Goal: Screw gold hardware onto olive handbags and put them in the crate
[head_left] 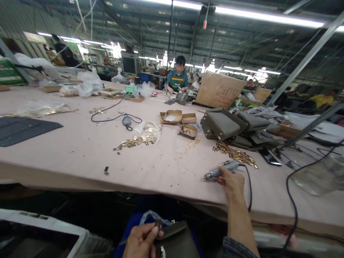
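My right hand (232,182) rests on the table edge, fingers closed round a grey electric screwdriver (219,172) lying on the pink tabletop (80,150), its black cord (249,186) trailing right. Low in the view, below the table edge, my left hand (141,240) is closed on a small dark metal part and touches an olive-grey leather bag (174,242) in my lap. A clear plastic bag (153,216) shows just behind that hand.
Gold metal fittings (236,154) and gold chains (134,141) lie on the table, with small cardboard boxes (174,116) and stacked grey bags (228,125). A large carton (219,89) stands further back. A person in green (177,79) works at the far side. A white bin (43,229) sits lower left.
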A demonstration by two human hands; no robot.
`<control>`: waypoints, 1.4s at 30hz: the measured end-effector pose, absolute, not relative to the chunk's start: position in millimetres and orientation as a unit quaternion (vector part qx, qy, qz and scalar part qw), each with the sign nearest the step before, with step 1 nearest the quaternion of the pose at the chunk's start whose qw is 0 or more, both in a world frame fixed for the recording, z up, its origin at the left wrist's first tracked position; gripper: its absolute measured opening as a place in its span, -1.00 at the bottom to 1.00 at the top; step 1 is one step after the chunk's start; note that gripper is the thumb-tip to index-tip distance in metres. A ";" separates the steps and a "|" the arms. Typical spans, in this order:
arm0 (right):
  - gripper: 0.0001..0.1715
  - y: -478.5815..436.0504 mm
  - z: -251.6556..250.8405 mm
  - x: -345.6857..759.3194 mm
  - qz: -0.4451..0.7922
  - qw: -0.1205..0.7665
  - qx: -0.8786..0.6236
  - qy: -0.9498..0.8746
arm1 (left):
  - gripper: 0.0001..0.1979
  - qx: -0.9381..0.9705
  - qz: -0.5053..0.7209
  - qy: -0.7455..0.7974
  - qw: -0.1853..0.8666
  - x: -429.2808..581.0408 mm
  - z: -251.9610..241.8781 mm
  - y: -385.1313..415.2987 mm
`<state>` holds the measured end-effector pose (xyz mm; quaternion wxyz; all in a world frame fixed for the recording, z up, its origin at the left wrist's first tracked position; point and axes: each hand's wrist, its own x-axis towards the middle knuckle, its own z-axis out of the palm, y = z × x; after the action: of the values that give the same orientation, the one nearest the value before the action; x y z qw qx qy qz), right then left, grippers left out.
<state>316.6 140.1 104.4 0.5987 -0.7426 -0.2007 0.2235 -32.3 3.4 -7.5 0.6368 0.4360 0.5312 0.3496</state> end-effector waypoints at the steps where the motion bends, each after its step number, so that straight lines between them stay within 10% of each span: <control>1: -0.47 135.3 104.3 321.3 0.250 0.641 -0.703 -0.178 | -0.27 0.439 0.347 0.531 0.636 -32.7 -8.1 3.6; 8: -0.66 129.6 120.0 343.1 0.471 0.793 -0.371 -0.106 | -0.29 0.454 0.322 0.541 0.630 -33.1 -8.0 7.4; 42: -0.70 186.7 99.8 275.9 0.294 0.839 -0.457 0.036 | -0.33 0.427 0.358 0.564 0.610 -20.6 -9.2 7.6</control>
<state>275.9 186.7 99.8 0.8390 -0.4567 0.0362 0.2936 -20.6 7.6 -9.2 0.6099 0.4268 0.5636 0.3581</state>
